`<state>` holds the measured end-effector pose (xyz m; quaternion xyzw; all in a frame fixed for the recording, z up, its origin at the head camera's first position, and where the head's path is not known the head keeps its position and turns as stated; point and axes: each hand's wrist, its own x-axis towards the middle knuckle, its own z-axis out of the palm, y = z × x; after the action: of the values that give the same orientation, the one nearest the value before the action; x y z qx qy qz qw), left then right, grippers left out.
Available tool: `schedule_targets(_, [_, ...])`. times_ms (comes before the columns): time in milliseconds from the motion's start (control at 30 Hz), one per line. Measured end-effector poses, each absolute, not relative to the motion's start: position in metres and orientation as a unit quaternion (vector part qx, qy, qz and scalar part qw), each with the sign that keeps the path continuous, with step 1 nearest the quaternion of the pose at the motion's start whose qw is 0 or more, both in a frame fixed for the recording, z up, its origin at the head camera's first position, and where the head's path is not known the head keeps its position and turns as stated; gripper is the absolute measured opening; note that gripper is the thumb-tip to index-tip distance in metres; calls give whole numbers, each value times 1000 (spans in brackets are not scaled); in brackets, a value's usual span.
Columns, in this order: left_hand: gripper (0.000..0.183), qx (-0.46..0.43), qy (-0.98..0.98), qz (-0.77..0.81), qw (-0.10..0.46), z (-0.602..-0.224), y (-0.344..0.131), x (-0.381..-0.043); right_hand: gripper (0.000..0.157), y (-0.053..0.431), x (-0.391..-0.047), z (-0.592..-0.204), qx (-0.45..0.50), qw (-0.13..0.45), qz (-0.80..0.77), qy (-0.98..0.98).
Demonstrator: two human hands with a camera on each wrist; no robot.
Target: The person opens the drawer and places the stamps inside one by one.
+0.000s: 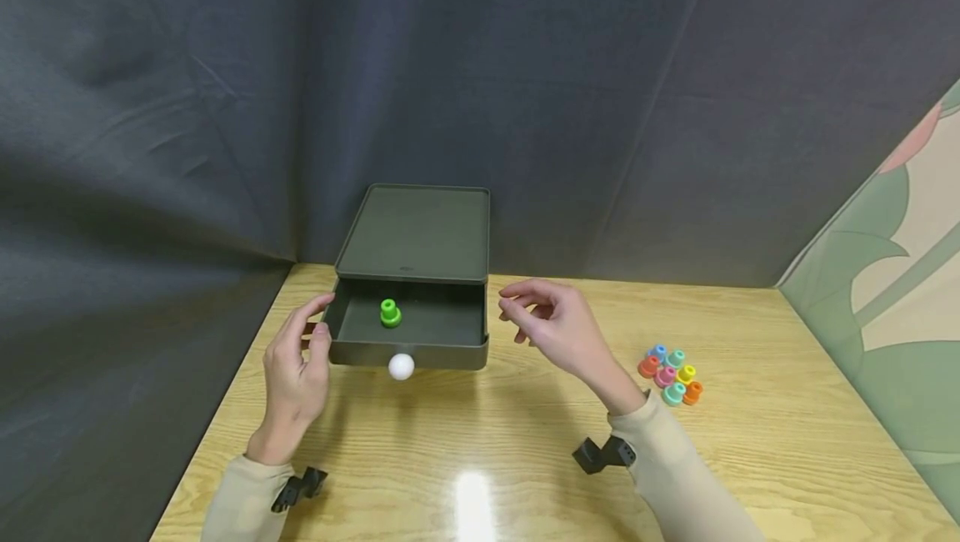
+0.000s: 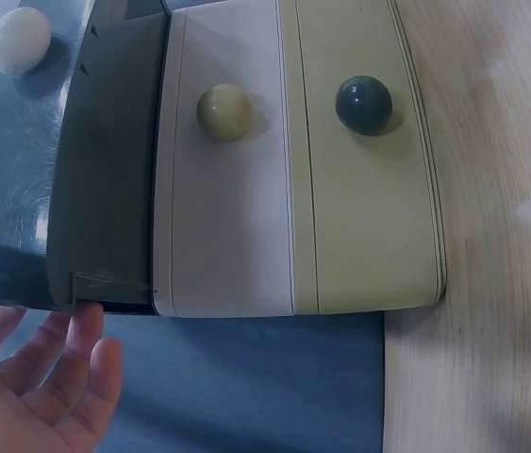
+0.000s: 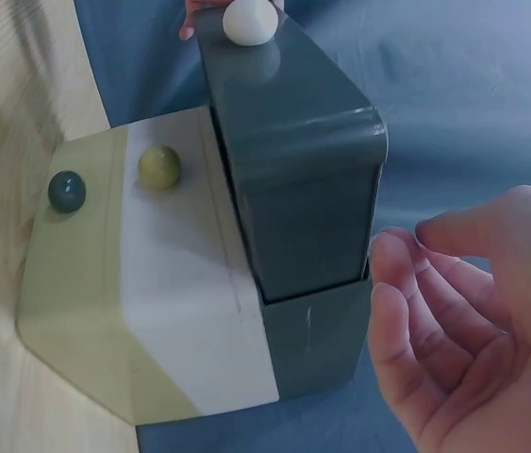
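Observation:
A small drawer cabinet with a dark top tray (image 1: 416, 229) stands against the curtain. Its dark grey-green top drawer (image 1: 450, 356) is pulled out, with a round white knob (image 1: 401, 367) on the front. Inside the drawer stands a bright green stepped peg (image 1: 390, 313). My left hand (image 1: 296, 367) is at the drawer's left side, fingertips right at its edge and thumb near the front corner. To the right of the drawer hovers my right hand (image 1: 558, 321), fingers loosely bent with nothing between them; in the right wrist view its fingertips are close beside the drawer's side wall.
Below the pulled-out drawer are a white drawer (image 2: 232, 208) with a yellowish knob (image 2: 224, 112) and a pale green drawer (image 2: 369, 217) with a dark knob (image 2: 364, 104). Several coloured pegs (image 1: 666, 376) cluster on the wooden table (image 1: 780, 409) at right. A dark curtain (image 1: 570, 108) hangs behind.

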<state>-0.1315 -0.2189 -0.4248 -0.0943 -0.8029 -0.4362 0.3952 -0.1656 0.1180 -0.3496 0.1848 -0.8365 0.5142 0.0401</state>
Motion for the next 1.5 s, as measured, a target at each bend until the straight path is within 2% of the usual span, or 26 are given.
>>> schedule_targets(1500, [40,-97,-809,-430,388,-426,-220,-132,30,205,-138,-417,47,30,510,-858])
